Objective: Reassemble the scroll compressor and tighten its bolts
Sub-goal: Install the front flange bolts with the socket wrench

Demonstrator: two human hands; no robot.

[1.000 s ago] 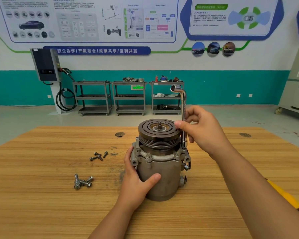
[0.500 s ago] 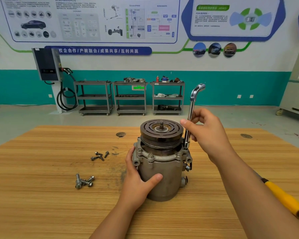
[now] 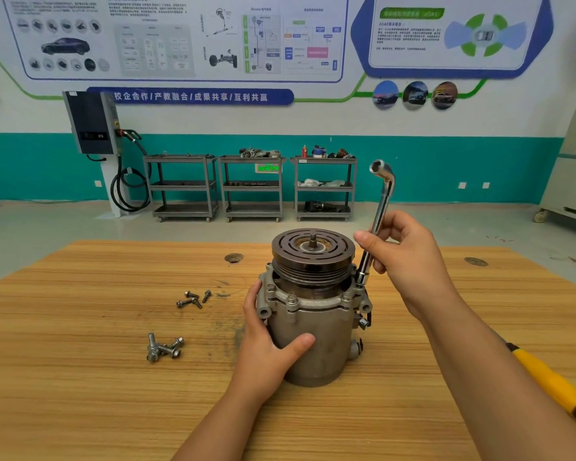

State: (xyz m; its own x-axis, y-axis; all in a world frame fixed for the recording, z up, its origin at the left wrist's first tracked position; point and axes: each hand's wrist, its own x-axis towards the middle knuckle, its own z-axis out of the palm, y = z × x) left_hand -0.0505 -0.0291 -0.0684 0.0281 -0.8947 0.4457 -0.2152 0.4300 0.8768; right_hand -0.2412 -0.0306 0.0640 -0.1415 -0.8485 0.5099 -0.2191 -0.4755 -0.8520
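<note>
The grey scroll compressor (image 3: 316, 331) stands upright on the wooden table (image 3: 80, 377), its dark grooved pulley on top. My left hand (image 3: 266, 347) grips the housing from the left, thumb across the front. My right hand (image 3: 403, 257) pinches the shaft of a chrome L-shaped socket wrench (image 3: 378, 221). The wrench's lower end sits on a flange bolt at the compressor's right rear, and its bent head points up and to the left. Two other flange bolts (image 3: 292, 298) show at the front.
Several loose bolts (image 3: 163, 349) lie left of the compressor, and three smaller screws (image 3: 193, 298) lie further back. A yellow-handled tool (image 3: 552, 384) rests at the right, partly under my right forearm. Shelving carts stand across the floor.
The wrench's bent head has swung from pointing left, round to the right, and back to the left. My right hand turned with it. My left hand kept its hold on the housing.
</note>
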